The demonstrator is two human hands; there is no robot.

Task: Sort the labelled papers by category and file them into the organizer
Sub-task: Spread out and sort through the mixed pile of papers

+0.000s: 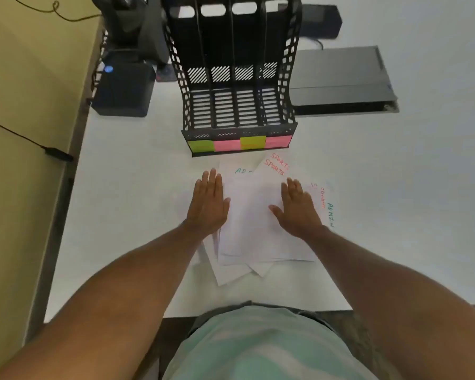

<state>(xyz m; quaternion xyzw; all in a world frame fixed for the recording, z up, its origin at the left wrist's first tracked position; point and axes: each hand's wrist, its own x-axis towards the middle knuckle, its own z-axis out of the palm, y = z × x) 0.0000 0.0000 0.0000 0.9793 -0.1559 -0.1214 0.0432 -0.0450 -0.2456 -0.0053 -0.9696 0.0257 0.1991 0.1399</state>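
A loose, fanned pile of white papers [251, 215] lies on the white table in front of me. Some sheets show red "SPORTS" [277, 167] and green "ADMIN" [331, 215] labels. My left hand [209, 202] rests flat, palm down, on the pile's left side. My right hand [298, 209] lies flat on its right side. Neither hand grips a sheet. Beyond the pile stands a black mesh organizer [237, 78] with several upright slots, its front edge carrying green and pink sticky notes [239, 144]. The slots look empty.
A closed dark laptop or binder [340, 80] lies right of the organizer. A black box with a blue light [122, 87] sits at the left, near the table's left edge. Cables run over the yellow-green floor [25, 105]. A black device [322, 20] sits far back.
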